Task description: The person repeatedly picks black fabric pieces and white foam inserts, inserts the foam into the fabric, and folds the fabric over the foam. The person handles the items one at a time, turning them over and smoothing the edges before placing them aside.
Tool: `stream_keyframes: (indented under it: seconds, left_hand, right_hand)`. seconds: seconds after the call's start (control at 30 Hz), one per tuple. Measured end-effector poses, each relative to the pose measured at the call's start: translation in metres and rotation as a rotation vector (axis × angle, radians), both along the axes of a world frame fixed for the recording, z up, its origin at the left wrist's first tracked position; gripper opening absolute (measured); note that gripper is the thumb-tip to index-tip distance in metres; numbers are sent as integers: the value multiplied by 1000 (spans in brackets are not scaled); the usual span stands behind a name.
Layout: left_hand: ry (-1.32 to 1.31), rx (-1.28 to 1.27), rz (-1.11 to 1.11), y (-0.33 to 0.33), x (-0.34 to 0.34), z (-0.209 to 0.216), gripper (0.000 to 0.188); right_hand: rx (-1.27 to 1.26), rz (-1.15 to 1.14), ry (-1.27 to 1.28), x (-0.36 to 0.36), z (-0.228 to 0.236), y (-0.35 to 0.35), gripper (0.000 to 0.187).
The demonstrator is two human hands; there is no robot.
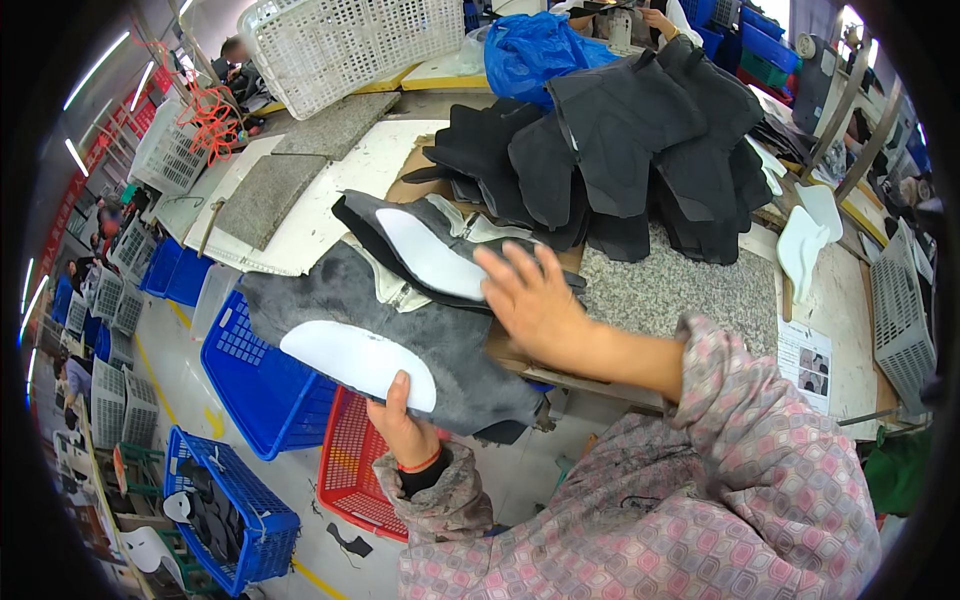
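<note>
My left hand pinches the near edge of a dark grey, fuzzy-surfaced cut piece, thumb on top and fingers hidden beneath. On that piece lies a white, long rounded pad, its end under my thumb. Just beyond, a second dark piece with a similar white pad overlaps the table's edge. My right hand, slightly blurred, has its fingers spread over the right end of this farther pad; whether they touch it I cannot tell. Pale strips show between the two pieces.
A heap of black cut pieces covers the table's far middle, beside a speckled stone slab. White shaped templates lie at right. Blue and red baskets stand below the table's left edge. A white crate sits at the back.
</note>
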State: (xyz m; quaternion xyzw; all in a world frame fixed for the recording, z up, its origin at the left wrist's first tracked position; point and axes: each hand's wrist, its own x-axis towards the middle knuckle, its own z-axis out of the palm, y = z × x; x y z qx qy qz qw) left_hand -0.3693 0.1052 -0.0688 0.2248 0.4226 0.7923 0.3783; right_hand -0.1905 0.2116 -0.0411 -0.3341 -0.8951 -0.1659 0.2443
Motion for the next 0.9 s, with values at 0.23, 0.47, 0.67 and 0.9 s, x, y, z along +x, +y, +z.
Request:
stream_keyframes:
  seconds: [0.23,0.47,0.67,0.9]
  left_hand:
    - [-23,-32,-4,2,2,0,39]
    - [-157,-58,-130,1,-22,-22,45]
    - [130,-107,-132,13,-58,-25,47]
    - [340,-172,-210,14,-93,-6,46]
  right_hand:
    - [-56,-25,78,6,-15,28,29]
    - [-193,98,76,14,41,62,23]
    - [-256,60,38,9,61,77,44]
    - [-285,88,49,10,69,83,44]
